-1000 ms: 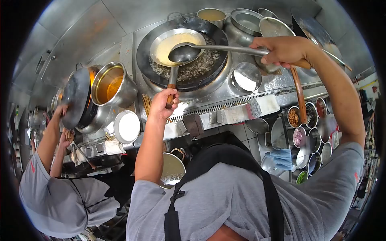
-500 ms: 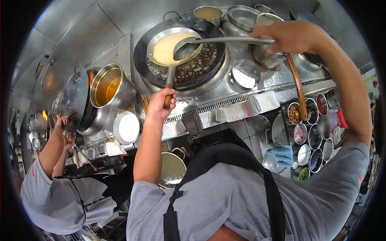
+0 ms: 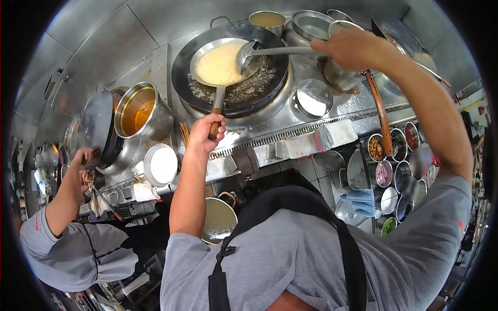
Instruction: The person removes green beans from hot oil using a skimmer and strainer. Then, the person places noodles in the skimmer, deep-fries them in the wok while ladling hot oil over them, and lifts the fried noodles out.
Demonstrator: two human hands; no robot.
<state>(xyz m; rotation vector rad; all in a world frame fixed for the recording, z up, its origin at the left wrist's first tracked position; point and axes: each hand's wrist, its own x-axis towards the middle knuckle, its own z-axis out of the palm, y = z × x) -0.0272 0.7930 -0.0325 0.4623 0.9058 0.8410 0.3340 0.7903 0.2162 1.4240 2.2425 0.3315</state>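
My left hand [image 3: 206,133] is closed round the wooden handle of a shallow round metal strainer [image 3: 220,97]. The strainer sits inside a black wok [image 3: 180,75], where dark liquid bubbles around it. Pale yellow, frothy food [image 3: 215,65] fills much of the strainer. From the right, my right hand [image 3: 346,49] grips the long handle of a metal ladle [image 3: 282,51]. The ladle's bowl rests over the strainer's right side, at the edge of the food; whether it touches the food I cannot tell.
A pot of amber liquid [image 3: 165,118] stands left of the wok. Right of it lies a round metal bowl [image 3: 314,98]. A long wooden handle [image 3: 381,114] juts over the counter edge towards several ingredient tubs [image 3: 384,173]. At left, a co-worker's arm [image 3: 65,194] reaches towards another wok.
My right hand has moved a little left and down, and the ladle's bowl has shifted right and up, off the middle of the food. My left hand keeps its hold on the strainer.
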